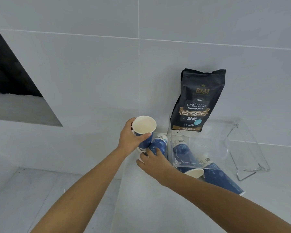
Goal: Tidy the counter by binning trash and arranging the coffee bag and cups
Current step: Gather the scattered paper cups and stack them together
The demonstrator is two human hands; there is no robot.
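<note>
My left hand grips an upright blue paper cup with a white inside, held just above the counter near the wall. Beside it, my right hand closes around a second blue cup that lies on its side. A black coffee bag stands upright against the tiled wall. More blue cups lie on the counter: one seen through the clear acrylic stand, one with its white mouth facing me, and a long stack under my right forearm.
A clear acrylic stand with a metal wire leg sits on the white counter right of the cups. The counter's left edge drops to a grey floor. A tiled wall rises behind; a dark opening is at the far left.
</note>
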